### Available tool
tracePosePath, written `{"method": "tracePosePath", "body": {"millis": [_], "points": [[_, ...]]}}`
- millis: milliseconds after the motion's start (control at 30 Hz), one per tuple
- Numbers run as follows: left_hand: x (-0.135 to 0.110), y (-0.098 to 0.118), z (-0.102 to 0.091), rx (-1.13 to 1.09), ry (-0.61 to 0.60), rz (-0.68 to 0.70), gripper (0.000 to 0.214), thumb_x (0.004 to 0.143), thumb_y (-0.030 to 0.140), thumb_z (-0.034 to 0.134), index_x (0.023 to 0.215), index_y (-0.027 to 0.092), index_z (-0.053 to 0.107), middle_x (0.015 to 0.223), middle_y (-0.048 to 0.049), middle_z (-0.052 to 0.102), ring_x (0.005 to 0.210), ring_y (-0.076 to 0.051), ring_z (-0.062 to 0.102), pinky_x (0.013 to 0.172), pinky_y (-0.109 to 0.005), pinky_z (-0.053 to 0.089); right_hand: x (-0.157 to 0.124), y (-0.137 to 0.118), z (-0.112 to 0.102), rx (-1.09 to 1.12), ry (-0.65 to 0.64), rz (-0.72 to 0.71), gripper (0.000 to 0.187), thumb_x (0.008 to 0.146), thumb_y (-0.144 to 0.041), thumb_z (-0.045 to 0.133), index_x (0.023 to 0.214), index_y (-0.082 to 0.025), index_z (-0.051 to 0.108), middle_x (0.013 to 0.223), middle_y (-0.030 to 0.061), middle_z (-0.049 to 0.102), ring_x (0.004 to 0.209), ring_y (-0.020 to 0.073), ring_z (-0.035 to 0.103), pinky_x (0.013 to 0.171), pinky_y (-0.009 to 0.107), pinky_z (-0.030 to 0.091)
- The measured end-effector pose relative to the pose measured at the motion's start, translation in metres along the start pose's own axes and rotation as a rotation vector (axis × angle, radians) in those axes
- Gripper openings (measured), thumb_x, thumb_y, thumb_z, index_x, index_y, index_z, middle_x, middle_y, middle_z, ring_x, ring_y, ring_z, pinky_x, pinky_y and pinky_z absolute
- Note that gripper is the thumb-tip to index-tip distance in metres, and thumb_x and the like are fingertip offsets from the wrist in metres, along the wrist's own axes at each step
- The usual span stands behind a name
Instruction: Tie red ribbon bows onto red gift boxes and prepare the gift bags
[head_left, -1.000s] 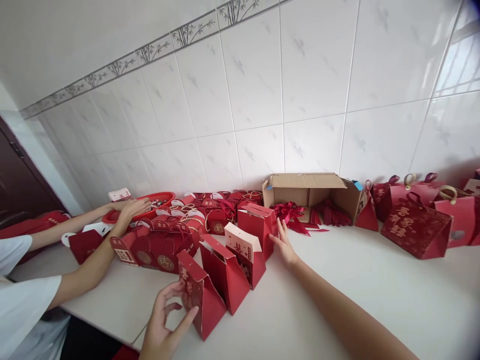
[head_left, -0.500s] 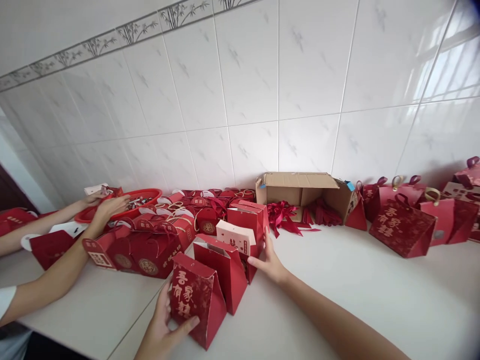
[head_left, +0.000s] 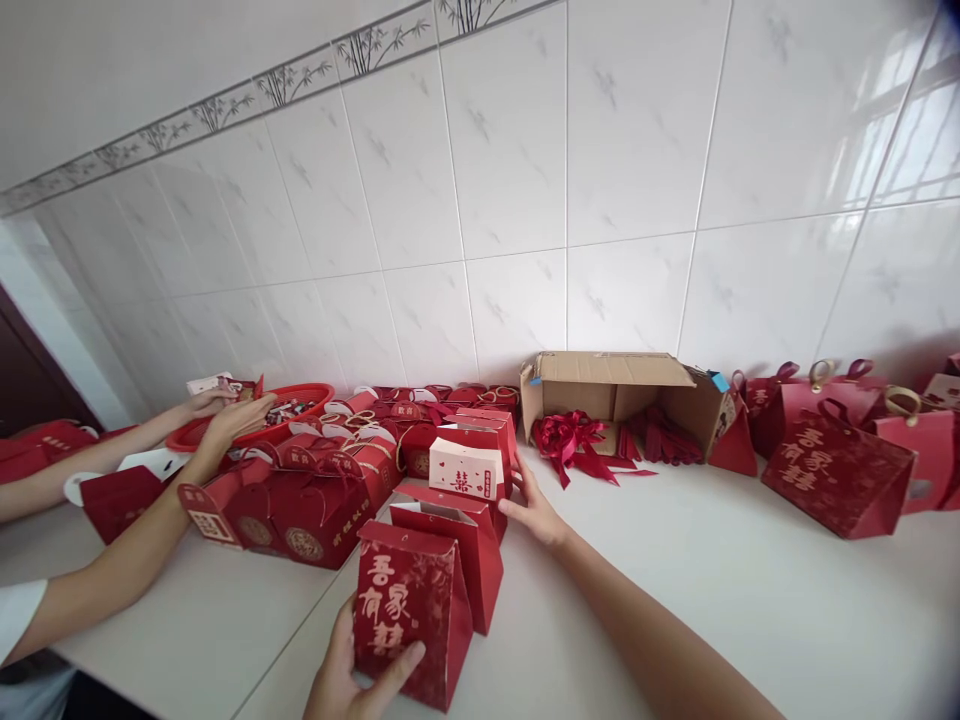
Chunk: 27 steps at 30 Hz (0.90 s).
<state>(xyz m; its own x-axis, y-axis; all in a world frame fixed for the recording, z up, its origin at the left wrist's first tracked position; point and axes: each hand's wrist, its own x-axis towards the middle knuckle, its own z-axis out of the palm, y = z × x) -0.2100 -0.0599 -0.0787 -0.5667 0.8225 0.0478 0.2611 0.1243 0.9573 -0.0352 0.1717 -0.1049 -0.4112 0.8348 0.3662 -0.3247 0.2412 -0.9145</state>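
Observation:
A row of upright red gift boxes runs away from me across the middle of the table. My left hand grips the nearest red gift box, its thumb across the front with gold Chinese characters. Right behind stands a second red gift box with its top ajar. Further back come a box with a cream printed panel and another red box. My right hand lies along the right side of these rear boxes, fingers stretched out and touching them.
A cardboard carton on its side holds dark red ribbons. Finished-looking handled bags stand at right. On the left, another person's hands work over a red basin, near red boxes with rope handles.
The view has shifted slightly, so most things sit further right and a little lower. The front box and the cream-panelled box face me more squarely. Both my hands keep their places on the row.

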Motion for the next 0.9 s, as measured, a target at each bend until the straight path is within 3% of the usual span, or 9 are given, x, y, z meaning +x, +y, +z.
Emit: {"method": "tracePosePath", "body": {"millis": [200,333,400,533,667,767,900], "points": [[-0.01,0.002,0.014,-0.005,-0.037,0.036,0.078,0.063,0.056,0.071,0.124,0.021,0.039,0.114,-0.0128,0.064,0.105,-0.032,0.061,0.098,-0.045,0.045,0.01,-0.005,-0.004,0.017,0.239,0.129,0.082,0.078,-0.071,0.048,0.145,-0.026,0.031,0.142,0.0072,0.044,0.132,0.0268,0.039,0.108,0.043,0.032],[-0.007,-0.005,-0.001,-0.082,-0.076,0.099,0.091,0.063,0.052,0.074,0.137,0.026,0.03,0.135,-0.011,0.051,0.123,-0.032,0.049,0.105,-0.041,0.041,0.031,-0.002,-0.01,-0.029,0.47,0.136,0.068,0.083,-0.067,0.042,0.137,-0.024,0.045,0.149,0.0051,0.034,0.139,0.0257,0.025,0.115,0.041,0.019],[-0.001,-0.007,-0.011,-0.12,-0.122,0.118,0.098,0.062,0.05,0.076,0.142,0.027,0.025,0.144,-0.0092,0.042,0.131,-0.031,0.04,0.107,-0.039,0.039,0.045,-0.001,-0.013,-0.038,0.528,0.118,0.059,0.087,-0.06,0.045,0.131,-0.022,0.05,0.147,0.0076,0.036,0.138,0.0253,0.027,0.115,0.043,0.016],[0.015,-0.006,-0.022,-0.143,-0.292,0.117,0.109,0.053,0.049,0.083,0.143,0.025,0.025,0.147,-0.0103,0.037,0.136,-0.033,0.032,0.114,-0.044,0.027,0.069,-0.001,-0.012,-0.003,0.516,0.076,0.041,0.091,-0.046,0.051,0.12,-0.018,0.057,0.134,0.0097,0.051,0.125,0.0242,0.045,0.109,0.05,0.028],[0.028,-0.002,-0.018,-0.1,-0.468,0.001,0.088,0.049,0.049,0.085,0.123,0.021,0.048,0.115,-0.014,0.064,0.11,-0.038,0.057,0.095,-0.048,0.046,0.081,0.005,-0.004,0.062,0.454,0.024,0.036,0.093,-0.045,0.049,0.109,-0.016,0.061,0.12,0.0083,0.06,0.112,0.0211,0.055,0.101,0.045,0.039],[0.035,-0.002,-0.011,-0.101,-0.515,-0.054,0.071,0.05,0.051,0.084,0.107,0.02,0.054,0.096,-0.0112,0.069,0.094,-0.035,0.063,0.084,-0.046,0.051,0.083,0.012,0.001,0.109,0.435,0.016,0.037,0.094,-0.046,0.047,0.107,-0.014,0.06,0.111,0.0078,0.062,0.103,0.0194,0.059,0.094,0.043,0.045],[0.032,0.0,0.004,-0.111,-0.512,-0.076,0.065,0.051,0.05,0.084,0.102,0.02,0.056,0.097,-0.0094,0.069,0.093,-0.033,0.064,0.084,-0.043,0.052,0.085,0.017,0.001,0.131,0.408,0.019,0.033,0.094,-0.042,0.048,0.107,-0.014,0.059,0.105,0.0068,0.063,0.095,0.0175,0.061,0.088,0.039,0.049]]}}
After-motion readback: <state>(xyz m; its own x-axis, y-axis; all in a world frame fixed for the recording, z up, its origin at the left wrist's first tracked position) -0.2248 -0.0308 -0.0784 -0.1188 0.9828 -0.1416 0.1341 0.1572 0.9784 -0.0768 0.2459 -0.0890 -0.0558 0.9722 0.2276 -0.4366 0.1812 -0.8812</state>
